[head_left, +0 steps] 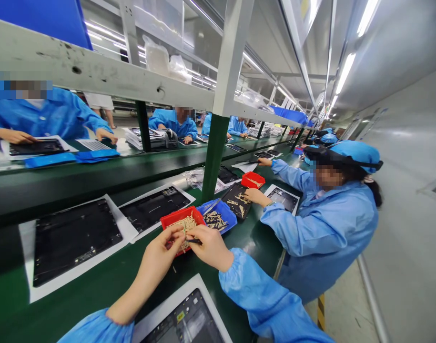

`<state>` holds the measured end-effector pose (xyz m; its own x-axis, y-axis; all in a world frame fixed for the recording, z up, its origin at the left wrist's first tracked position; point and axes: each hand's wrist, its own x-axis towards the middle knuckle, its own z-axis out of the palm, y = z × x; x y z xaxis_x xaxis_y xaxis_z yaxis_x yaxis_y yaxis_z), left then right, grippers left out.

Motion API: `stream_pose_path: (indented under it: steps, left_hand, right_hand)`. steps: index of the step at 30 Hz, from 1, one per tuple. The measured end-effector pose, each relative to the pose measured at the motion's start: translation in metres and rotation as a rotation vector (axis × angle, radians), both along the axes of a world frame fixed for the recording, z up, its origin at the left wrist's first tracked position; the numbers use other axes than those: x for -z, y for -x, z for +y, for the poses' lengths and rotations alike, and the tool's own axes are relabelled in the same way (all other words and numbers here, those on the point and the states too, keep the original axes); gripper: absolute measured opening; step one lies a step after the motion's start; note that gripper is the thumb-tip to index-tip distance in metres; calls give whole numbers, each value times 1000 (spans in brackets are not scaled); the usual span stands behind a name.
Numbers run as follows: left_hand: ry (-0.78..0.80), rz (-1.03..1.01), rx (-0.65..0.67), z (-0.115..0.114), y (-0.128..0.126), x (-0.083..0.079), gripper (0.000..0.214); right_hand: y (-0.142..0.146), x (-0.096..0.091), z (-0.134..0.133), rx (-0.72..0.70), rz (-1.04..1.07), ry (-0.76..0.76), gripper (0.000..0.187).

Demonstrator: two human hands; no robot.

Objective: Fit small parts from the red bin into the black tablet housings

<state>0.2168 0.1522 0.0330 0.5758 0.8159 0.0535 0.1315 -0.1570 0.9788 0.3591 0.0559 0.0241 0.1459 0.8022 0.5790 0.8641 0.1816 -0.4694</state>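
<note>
Over a red tray [165,222] of small pale strips, my two hands are close together. My left hand [157,257] is closed, its thumb and fingertips pinching a thin, light-coloured strip [185,230]. My right hand [213,247] is closed around a slim black tool [194,241] that looks like tweezers; most of it is hidden by the fingers. Just behind the right hand is a blue tray [233,218] with black and pale strips. Below my hands a tablet housing [182,317] lies on a white sheet, cut off by the lower frame edge.
Two dark tablet panels [78,238] [157,207] lie on white sheets at left. A green post [215,157] rises behind the trays. At right a co-worker [332,219] reaches over a black tray [235,202] of strips and a small red tray [255,177]. More people sit across the bench.
</note>
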Motion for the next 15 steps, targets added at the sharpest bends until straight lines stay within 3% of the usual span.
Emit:
stream_pose_path:
  steps: [4,7,15]
  left_hand:
    - [-28,12,27,-1,2,-4,54]
    - [-33,13,74,0,2,-7,48]
    - [-91,45,160,1,3,-3,46]
  right_hand:
    - [-5,0,4,49,176,15,9]
    - [-11,-1,6,99,301,19,22]
    - [-19,-5,5,-28,639,85,19]
